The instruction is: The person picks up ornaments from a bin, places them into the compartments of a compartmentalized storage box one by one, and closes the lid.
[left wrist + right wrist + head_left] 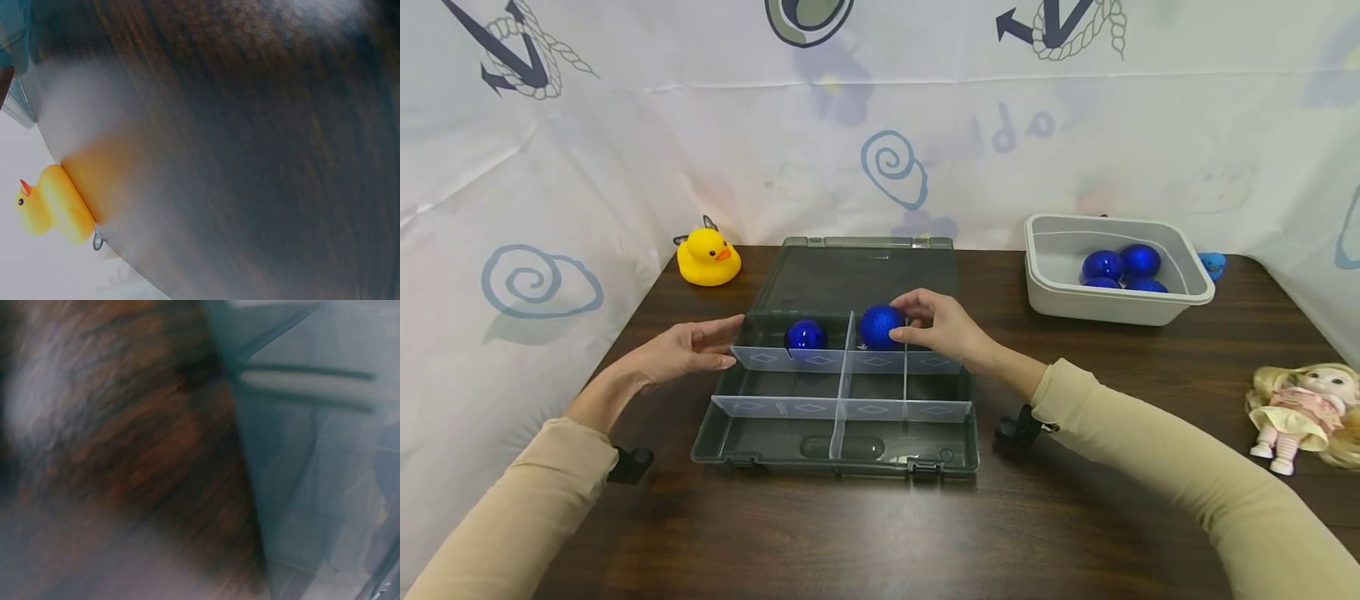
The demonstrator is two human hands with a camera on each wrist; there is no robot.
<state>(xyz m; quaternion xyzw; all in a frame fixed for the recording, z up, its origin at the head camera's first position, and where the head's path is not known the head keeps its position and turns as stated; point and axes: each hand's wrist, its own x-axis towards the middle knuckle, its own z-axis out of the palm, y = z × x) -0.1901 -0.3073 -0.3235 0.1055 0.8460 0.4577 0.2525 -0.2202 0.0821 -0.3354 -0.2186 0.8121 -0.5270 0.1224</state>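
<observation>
Glittery ball [878, 327] — brown tabletop [865, 537] below; cloth [737, 158] behind

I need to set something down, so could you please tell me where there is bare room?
The table is bare in front of the organizer and between the right sleeve, tub and doll. The organizer is crowded: left hand at its left edge, right hand holding a glittery ball at its back row.
</observation>
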